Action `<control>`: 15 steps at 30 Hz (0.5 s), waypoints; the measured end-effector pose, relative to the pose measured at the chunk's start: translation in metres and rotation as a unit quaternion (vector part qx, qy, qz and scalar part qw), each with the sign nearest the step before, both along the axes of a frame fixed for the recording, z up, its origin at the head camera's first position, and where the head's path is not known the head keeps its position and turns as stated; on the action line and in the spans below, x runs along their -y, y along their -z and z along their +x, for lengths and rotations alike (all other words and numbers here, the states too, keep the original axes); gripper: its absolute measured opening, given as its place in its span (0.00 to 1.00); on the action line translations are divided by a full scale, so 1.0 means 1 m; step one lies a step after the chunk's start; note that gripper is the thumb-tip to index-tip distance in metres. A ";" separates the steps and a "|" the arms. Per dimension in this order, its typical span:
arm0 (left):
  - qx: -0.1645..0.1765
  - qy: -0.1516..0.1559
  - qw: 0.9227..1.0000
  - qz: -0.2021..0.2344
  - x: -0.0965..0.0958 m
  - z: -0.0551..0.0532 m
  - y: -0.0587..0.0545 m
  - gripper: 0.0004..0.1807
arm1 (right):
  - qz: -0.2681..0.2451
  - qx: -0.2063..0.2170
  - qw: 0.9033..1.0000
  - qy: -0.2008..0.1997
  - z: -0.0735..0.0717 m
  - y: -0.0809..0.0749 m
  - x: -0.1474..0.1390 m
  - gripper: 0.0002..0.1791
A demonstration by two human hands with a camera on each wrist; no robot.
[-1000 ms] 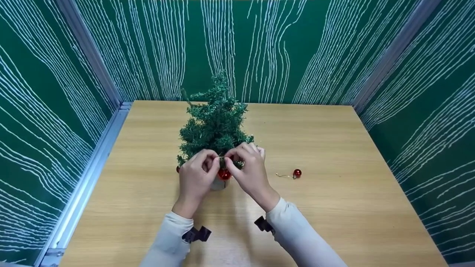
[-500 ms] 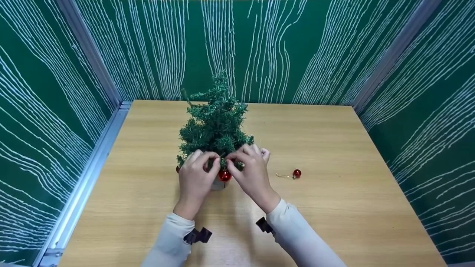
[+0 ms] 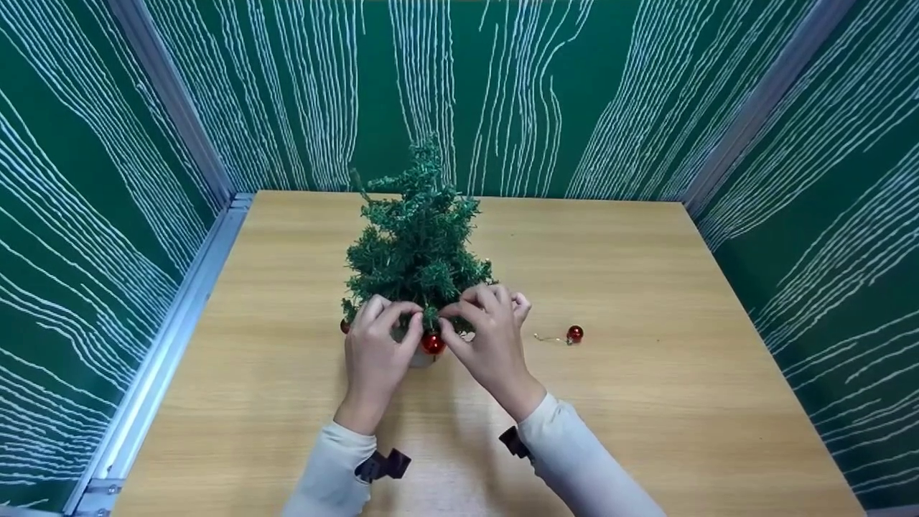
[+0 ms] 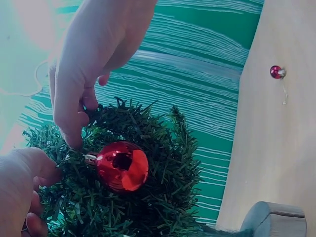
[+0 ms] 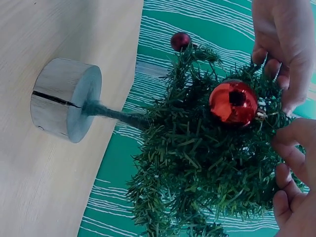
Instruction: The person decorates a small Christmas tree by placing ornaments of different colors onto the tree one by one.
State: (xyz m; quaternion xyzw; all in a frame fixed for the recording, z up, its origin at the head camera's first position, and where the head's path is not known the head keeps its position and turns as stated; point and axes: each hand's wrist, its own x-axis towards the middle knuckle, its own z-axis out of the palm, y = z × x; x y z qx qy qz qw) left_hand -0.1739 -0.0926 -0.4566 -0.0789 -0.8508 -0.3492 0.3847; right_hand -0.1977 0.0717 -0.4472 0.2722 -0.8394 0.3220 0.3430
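Note:
A small artificial Christmas tree (image 3: pixel 420 244) stands before me. From a front branch hangs a shiny red bauble (image 3: pixel 433 343), its metal cap and thin gold string (image 5: pixel 270 114) showing in the right wrist view. At the left of that branch tip, my left hand (image 3: pixel 377 352) has thumb and forefinger together, seemingly pinching the string. Opposite it, my right hand (image 3: pixel 495 345) is at the branch's right side with thumb and forefinger bent close to the tip. Whether those right fingertips hold string is too small to make out.
Another red bauble (image 3: pixel 575 334) with a gold string lies on the wooden table (image 3: pixel 610 416) to the right. A darker red bauble (image 5: pixel 180 41) hangs on the tree's left side. The tree's round base (image 5: pixel 66 98) rests on the table. Green walls surround it.
Both hands have moved slightly down and apart, the right one outward. The gold string stretched between the fingertips a second ago is no longer visible there; a branch tip now shows between them.

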 end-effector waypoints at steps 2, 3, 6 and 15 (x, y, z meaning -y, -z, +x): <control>-0.002 0.001 1.000 0.003 0.000 0.000 0.000 0.02 | -0.012 0.002 1.000 -0.011 0.000 0.000 -0.002 0.01; -0.003 0.002 1.000 0.004 0.000 0.000 0.001 0.02 | -0.020 0.002 1.000 -0.020 0.000 0.000 -0.004 0.01; -0.007 0.004 1.000 0.008 -0.001 0.001 0.002 0.02 | -0.045 0.001 0.998 -0.049 0.001 0.002 -0.009 0.02; -0.017 0.000 0.999 0.027 0.001 0.003 0.006 0.05 | -0.105 0.030 0.992 -0.055 -0.001 0.008 -0.037 0.20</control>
